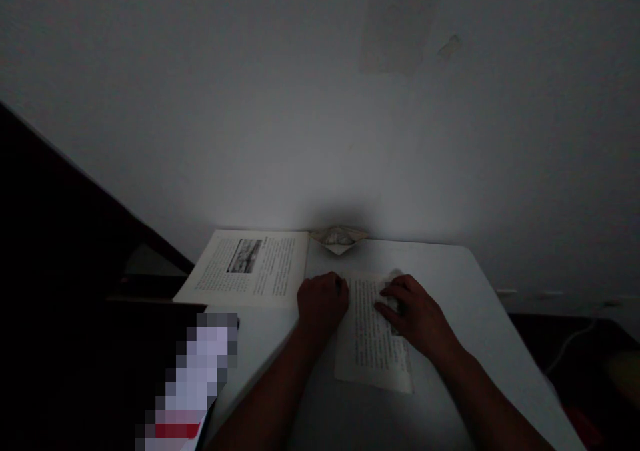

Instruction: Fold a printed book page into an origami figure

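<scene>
A loose printed page point(370, 331) lies on the white table before me, its lines of text facing up. My left hand point(323, 301) is closed like a fist at the page's upper left edge; its fingertips are hidden, so I cannot make out what is in it. Over the page's upper right part is my right hand point(413, 311), fingers curved and thumb apart from them, with nothing visible between. It covers part of a dark picture on the page. Behind my hands, against the wall, stands a folded paper shape point(340, 238) with an open hollow middle.
More printed sheets, perhaps an open booklet point(275, 264), lie at the back left of the table point(440, 271). A pixelated bright object point(193, 378) is by the left edge. The wall point(300, 118) rises directly behind. A pale cable point(570, 344) runs at the right.
</scene>
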A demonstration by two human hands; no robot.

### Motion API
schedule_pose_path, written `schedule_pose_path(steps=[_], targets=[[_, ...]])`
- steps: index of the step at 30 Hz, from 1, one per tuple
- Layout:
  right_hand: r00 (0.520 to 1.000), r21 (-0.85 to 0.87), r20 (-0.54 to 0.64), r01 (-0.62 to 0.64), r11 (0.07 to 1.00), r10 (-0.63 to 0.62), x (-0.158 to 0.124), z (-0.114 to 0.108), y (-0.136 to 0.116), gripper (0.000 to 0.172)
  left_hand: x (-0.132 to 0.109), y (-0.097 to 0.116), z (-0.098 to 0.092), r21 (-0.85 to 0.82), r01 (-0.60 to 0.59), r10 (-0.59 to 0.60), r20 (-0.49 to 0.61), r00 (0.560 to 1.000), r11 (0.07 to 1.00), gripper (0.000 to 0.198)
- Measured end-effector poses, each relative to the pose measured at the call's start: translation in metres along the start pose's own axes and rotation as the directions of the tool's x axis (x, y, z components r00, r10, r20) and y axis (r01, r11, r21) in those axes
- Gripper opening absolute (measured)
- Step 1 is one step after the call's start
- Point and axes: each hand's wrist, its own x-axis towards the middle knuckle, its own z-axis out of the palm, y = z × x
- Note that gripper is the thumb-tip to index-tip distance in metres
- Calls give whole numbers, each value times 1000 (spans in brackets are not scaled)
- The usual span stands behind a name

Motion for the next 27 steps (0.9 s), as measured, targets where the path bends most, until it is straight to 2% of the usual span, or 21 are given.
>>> schedule_pose_path(steps=[10,18,27], targets=[[1000,6,26,-12,1000,12,0,-1,-1,24,-1,-1,2,-3,-13,13,-38,999,1000,26],[1000,-1,-14,11,1000,-11,1,0,-1,24,-1,-1,2,-1,-24,24,-26,999,1000,26],[1000,3,1,17,1000,-17,1,0,1,25,-1,-1,1,-4,-7,7,-15,1000,1000,26]])
